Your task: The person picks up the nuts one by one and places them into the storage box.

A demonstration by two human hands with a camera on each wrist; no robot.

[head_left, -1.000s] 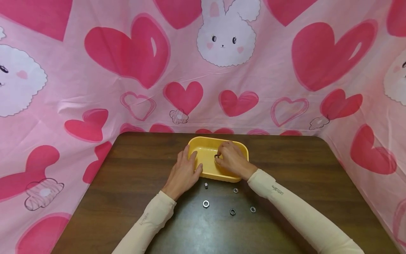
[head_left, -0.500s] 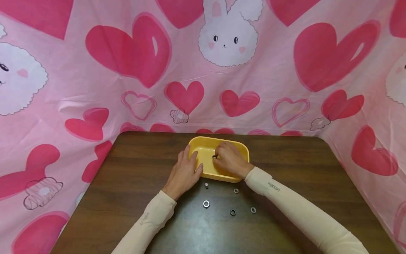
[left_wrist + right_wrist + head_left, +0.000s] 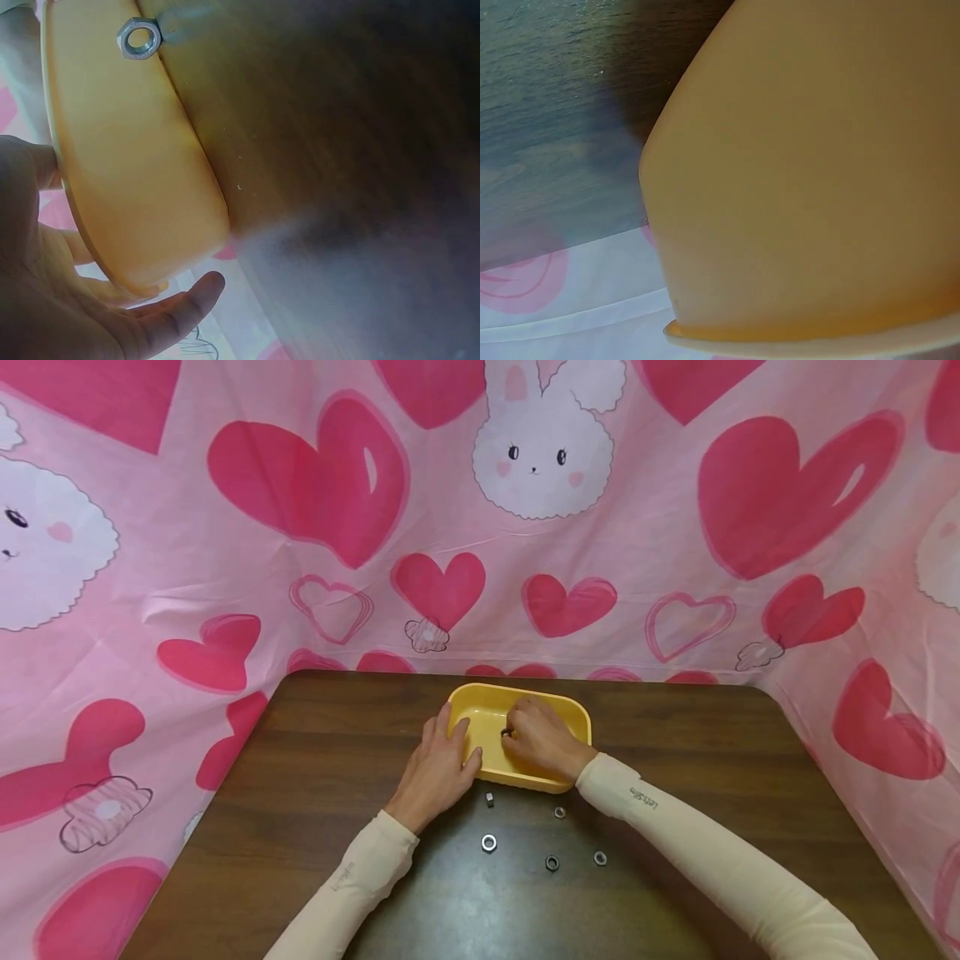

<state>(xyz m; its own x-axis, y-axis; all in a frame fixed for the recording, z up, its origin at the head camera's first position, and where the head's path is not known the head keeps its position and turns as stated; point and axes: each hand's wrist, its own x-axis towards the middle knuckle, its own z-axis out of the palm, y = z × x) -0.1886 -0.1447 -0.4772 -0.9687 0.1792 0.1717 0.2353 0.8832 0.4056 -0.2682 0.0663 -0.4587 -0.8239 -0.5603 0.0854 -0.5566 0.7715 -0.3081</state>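
A yellow tray (image 3: 525, 781) lies near the back of the table, and both hands are at it. At its left end my left hand (image 3: 438, 768) holds the rim, thumb and index finger over the inside, other fingers along the outer end. The left wrist view has those fingers spread about the rim. My right hand (image 3: 543, 735) reaches down into the tray and pinches a dark metal nut (image 3: 506, 733) low inside it, partly covered by the fingertips. In the right wrist view the tray's outer wall (image 3: 802, 187) hides that hand.
Several metal hex nuts lie on the brown table (image 3: 285, 827) in front of the tray, including a standing nut (image 3: 490, 800), a larger shiny nut (image 3: 489, 843) and a dark nut (image 3: 552, 863). A pink heart-patterned cloth (image 3: 637, 543) hangs behind and at both sides.
My right hand has shifted slightly left and lower in the tray, carrying the nut with it. My left hand keeps its place on the rim, and the loose nuts lie where they were.
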